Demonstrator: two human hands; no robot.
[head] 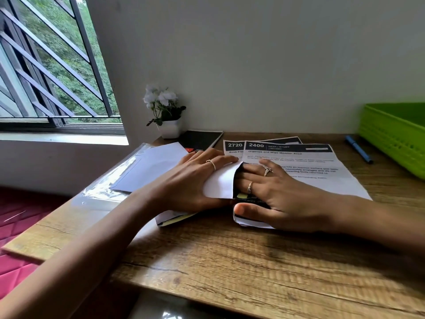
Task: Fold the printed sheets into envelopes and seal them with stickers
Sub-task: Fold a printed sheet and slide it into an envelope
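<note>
Desk edge near hands

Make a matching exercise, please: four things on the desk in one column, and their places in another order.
1. blue pen
2. flower pot
3. green basket
4. plastic sleeve

a. far right edge
b. left edge, under white envelopes
c. back, beside a black notebook
d. between the printed sheets and the basket

Pairs: 1-d, 2-c, 3-a, 4-b
</note>
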